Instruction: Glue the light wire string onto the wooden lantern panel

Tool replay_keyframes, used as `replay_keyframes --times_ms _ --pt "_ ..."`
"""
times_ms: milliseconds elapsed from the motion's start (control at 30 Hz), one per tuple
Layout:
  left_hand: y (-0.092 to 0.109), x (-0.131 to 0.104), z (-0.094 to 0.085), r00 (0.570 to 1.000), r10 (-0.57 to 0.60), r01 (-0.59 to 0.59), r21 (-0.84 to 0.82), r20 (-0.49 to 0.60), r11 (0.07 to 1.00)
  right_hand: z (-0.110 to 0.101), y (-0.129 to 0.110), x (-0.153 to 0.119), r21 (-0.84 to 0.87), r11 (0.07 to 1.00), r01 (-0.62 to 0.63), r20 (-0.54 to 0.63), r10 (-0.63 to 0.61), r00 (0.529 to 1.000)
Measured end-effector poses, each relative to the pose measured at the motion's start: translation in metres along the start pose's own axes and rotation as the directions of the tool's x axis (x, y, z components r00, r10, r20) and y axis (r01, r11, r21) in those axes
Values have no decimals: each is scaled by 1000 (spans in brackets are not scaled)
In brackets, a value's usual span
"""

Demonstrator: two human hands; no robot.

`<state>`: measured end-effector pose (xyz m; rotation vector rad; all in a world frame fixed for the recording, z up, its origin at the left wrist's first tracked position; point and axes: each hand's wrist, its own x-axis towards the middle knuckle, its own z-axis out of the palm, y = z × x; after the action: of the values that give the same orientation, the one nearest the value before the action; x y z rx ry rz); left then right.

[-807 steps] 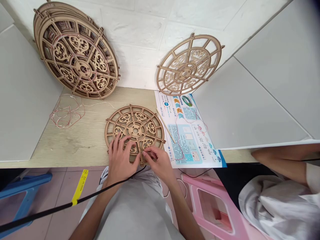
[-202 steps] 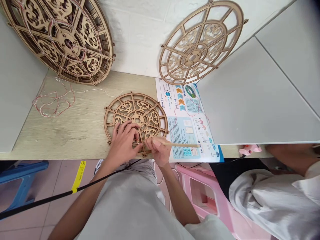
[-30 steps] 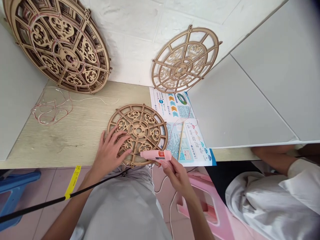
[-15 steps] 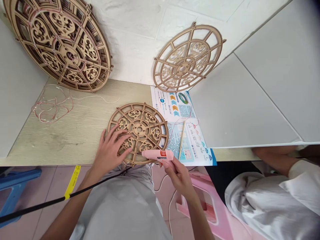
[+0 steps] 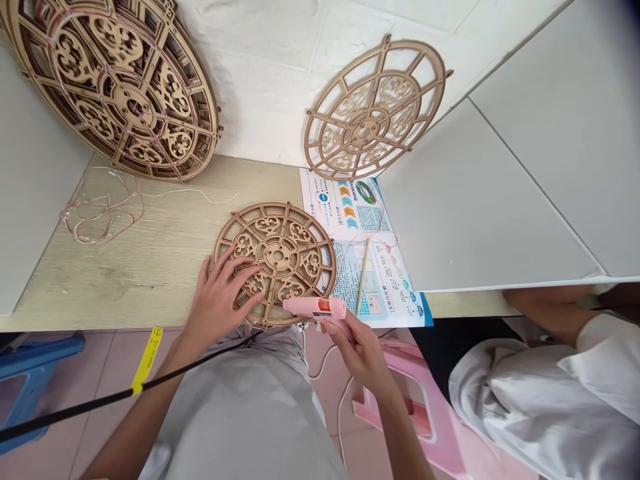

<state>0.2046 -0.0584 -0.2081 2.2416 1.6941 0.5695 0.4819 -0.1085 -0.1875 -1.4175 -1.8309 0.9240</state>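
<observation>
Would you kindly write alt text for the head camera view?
A person's right hand holds a pink glue gun at the near edge of a flat wooden fretwork disc, which the left hand presses onto the table.

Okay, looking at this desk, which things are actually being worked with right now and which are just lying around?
In use:
left hand, pressing on the flat disc
right hand, holding the glue gun, nozzle at the disc's near edge

Lying about:
stick on the leaflet
wire tangle
big disc and open disc leaning on the wall
pink stool
</observation>
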Motion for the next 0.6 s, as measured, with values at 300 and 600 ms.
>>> replay_keyframes --times_ms 300,600 --pt "0 1 -1 1000 -4 4 -1 19 1000 -2 8 -4 -55 998 -28 37 30 999" --pt "-1 0 0 1000 8 -8 19 -7 1000 -14 -6 0 -27 999 -29 61 31 998"
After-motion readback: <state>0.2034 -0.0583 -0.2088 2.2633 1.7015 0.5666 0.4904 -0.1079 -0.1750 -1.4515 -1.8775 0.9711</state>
